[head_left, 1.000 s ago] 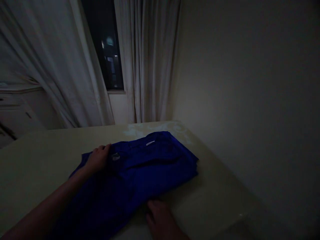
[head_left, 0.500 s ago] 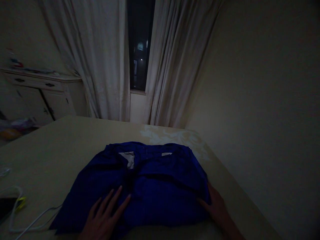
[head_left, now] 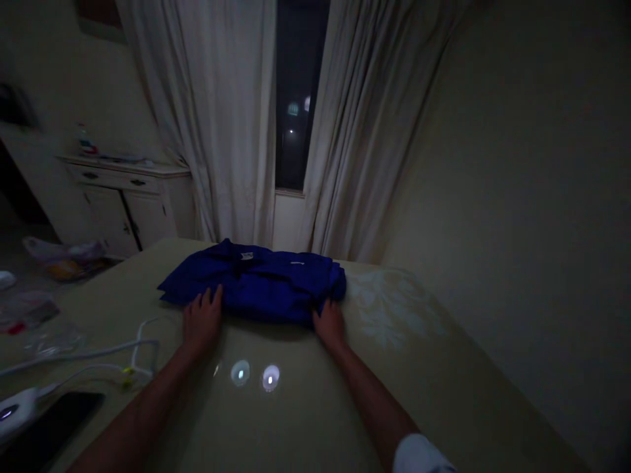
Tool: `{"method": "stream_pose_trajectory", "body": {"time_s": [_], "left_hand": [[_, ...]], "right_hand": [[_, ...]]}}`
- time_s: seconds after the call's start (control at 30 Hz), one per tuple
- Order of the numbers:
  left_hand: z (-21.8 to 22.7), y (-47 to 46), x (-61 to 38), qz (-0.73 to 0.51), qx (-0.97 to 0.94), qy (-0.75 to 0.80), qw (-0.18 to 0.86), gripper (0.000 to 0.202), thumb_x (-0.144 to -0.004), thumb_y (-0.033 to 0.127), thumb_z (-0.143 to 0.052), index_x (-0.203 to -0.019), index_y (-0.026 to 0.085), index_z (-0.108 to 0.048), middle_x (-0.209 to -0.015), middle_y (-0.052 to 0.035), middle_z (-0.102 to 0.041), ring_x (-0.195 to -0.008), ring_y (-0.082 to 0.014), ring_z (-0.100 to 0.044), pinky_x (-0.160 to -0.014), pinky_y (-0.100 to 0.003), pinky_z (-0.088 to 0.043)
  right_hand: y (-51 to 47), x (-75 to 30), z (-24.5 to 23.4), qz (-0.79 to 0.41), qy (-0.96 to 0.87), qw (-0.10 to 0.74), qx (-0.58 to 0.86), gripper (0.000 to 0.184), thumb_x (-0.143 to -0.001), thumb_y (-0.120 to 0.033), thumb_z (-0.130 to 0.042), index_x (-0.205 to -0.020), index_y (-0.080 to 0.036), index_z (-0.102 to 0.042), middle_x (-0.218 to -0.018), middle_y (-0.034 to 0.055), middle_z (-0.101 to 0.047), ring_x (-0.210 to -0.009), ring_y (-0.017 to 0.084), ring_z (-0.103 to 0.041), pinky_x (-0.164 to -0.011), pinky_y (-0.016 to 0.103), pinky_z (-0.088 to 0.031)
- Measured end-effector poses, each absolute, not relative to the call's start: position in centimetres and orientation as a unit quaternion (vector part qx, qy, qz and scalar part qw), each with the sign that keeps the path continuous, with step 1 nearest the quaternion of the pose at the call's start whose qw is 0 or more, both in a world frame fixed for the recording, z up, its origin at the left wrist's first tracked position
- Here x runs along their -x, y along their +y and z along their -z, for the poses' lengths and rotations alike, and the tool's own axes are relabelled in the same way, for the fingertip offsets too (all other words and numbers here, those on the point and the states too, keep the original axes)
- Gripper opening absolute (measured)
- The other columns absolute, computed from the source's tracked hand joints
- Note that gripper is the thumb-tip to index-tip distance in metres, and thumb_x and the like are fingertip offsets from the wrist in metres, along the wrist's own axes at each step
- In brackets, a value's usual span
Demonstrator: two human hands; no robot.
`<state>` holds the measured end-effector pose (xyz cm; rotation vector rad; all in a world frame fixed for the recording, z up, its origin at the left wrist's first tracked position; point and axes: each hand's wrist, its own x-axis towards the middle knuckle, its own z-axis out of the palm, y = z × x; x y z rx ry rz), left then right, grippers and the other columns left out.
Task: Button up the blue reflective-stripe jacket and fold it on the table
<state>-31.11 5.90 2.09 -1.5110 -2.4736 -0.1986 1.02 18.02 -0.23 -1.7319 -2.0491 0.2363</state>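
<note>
A folded blue garment [head_left: 273, 289] lies on the far part of the table, with a small white patch [head_left: 247, 255] and a thin white strip showing on its top. My left hand [head_left: 201, 320] rests on its front edge, left of the middle, fingers stretched and slightly spread. At the front right corner, my right hand [head_left: 330, 323] has cloth between its thumb and fingers. Both forearms reach forward over the tabletop. Dim light hides the finer folds and part of the fingertips.
On the left of the table [head_left: 276, 427] lie a dark phone [head_left: 56, 420], a white device [head_left: 18, 412], white cables [head_left: 98, 355] and clear plastic packaging [head_left: 54, 338]. A wall [head_left: 517, 230] borders the right side. Curtains [head_left: 221, 118] and a cabinet [head_left: 123, 197] stand beyond.
The garment has moved away from me toward the far edge and looks flatter front to back. Both hands have reached forward with it. The view now takes in more of the table's left side.
</note>
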Motion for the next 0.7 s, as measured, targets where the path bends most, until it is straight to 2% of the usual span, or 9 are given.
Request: {"method": "stream_pose_trajectory", "body": {"time_s": [0.1, 0.17, 0.27, 0.33, 0.43, 0.47, 0.53, 0.6, 0.7], "left_hand": [[-0.3, 6.3, 31.3, 0.093, 0.473, -0.869, 0.111, 0.061, -0.098, 0.017, -0.041, -0.158, 0.007, -0.047, -0.158, -0.0287, -0.049, -0.137, -0.0392, -0.056, -0.109, -0.050, -0.045], [0.6, 6.3, 31.0, 0.107, 0.463, -0.872, 0.120, 0.059, -0.098, 0.019, -0.043, -0.155, 0.005, -0.050, -0.157, -0.0290, -0.050, -0.136, -0.0369, -0.057, -0.110, -0.046, -0.045], [0.9, 6.3, 30.6, 0.126, 0.462, -0.870, 0.120, 0.057, -0.096, 0.019, -0.044, -0.151, 0.005, -0.052, -0.153, -0.0275, -0.055, -0.131, -0.0351, -0.060, -0.109, -0.045, -0.044], [0.7, 6.3, 30.5, 0.139, 0.463, -0.868, 0.112, 0.053, -0.096, 0.019, -0.044, -0.145, 0.005, -0.057, -0.142, -0.0264, -0.062, -0.125, -0.0348, -0.062, -0.107, -0.046, -0.044], [0.2, 6.3, 30.5, 0.142, 0.460, -0.870, 0.102, 0.042, -0.096, 0.020, -0.045, -0.131, 0.008, -0.065, -0.127, -0.0232, -0.067, -0.121, -0.0343, -0.062, -0.104, -0.046, -0.042], [0.1, 6.3, 30.5, 0.140, 0.458, -0.872, 0.099, 0.039, -0.096, 0.021, -0.045, -0.126, 0.010, -0.066, -0.125, -0.0222, -0.067, -0.120, -0.0340, -0.061, -0.104, -0.046, -0.041], [-0.2, 6.2, 30.4, 0.136, 0.455, -0.875, 0.093, 0.035, -0.096, 0.021, -0.046, -0.121, 0.011, -0.067, -0.125, -0.0208, -0.067, -0.121, -0.0335, -0.060, -0.104, -0.045, -0.040], [-0.3, 6.2, 30.4, 0.136, 0.453, -0.877, 0.089, 0.033, -0.096, 0.022, -0.047, -0.120, 0.012, -0.067, -0.126, -0.0198, -0.066, -0.121, -0.0331, -0.059, -0.104, -0.045, -0.039], [-0.1, 6.3, 30.5, 0.140, 0.451, -0.877, 0.092, 0.033, -0.095, 0.024, -0.049, -0.121, 0.012, -0.067, -0.127, -0.0190, -0.066, -0.121, -0.0328, -0.059, -0.103, -0.045, -0.039]], "right_hand": [[20.5, 5.0, 0.0, -0.072, -0.741, 0.208, 0.635, 0.065, -0.101, -0.046, -0.053, -0.152, -0.007, -0.051, -0.145, 0.0263, -0.059, -0.135, 0.037, -0.056, -0.114, 0.044, -0.040], [21.6, 6.8, 0.1, -0.076, -0.745, 0.201, 0.631, 0.064, -0.102, -0.046, -0.052, -0.152, -0.006, -0.051, -0.145, 0.0270, -0.059, -0.135, 0.037, -0.055, -0.115, 0.044, -0.039], [23.2, 6.6, 0.1, -0.112, -0.759, 0.201, 0.609, 0.069, -0.100, -0.049, -0.057, -0.153, -0.006, -0.050, -0.147, 0.0269, -0.058, -0.136, 0.036, -0.056, -0.114, 0.044, -0.039], [24.5, 5.4, -0.5, -0.162, -0.761, 0.216, 0.589, 0.067, -0.100, -0.055, -0.056, -0.151, -0.011, -0.054, -0.146, 0.0215, -0.061, -0.133, 0.032, -0.058, -0.111, 0.040, -0.041], [26.6, 3.7, -2.2, -0.210, -0.745, 0.230, 0.590, 0.062, -0.106, -0.062, -0.039, -0.137, -0.016, -0.067, -0.132, 0.0158, -0.071, -0.123, 0.027, -0.065, -0.104, 0.036, -0.046], [27.1, 3.4, -2.8, -0.204, -0.737, 0.233, 0.600, 0.064, -0.106, -0.063, -0.037, -0.132, -0.015, -0.070, -0.127, 0.0166, -0.072, -0.121, 0.028, -0.065, -0.103, 0.037, -0.046], [27.4, 3.6, -4.0, -0.144, -0.725, 0.255, 0.624, 0.062, -0.103, -0.064, -0.046, -0.125, -0.014, -0.074, -0.125, 0.0200, -0.070, -0.123, 0.032, -0.061, -0.104, 0.041, -0.044], [26.9, 4.1, -5.0, -0.046, -0.727, 0.274, 0.628, 0.048, -0.099, -0.055, -0.059, -0.119, -0.015, -0.077, -0.131, 0.0214, -0.066, -0.126, 0.035, -0.056, -0.104, 0.044, -0.042], [25.5, 4.8, -6.6, 0.077, -0.776, 0.242, 0.577, 0.026, -0.100, -0.031, -0.059, -0.105, -0.016, -0.080, -0.130, 0.0206, -0.064, -0.122, 0.034, -0.054, -0.103, 0.045, -0.040]]}}
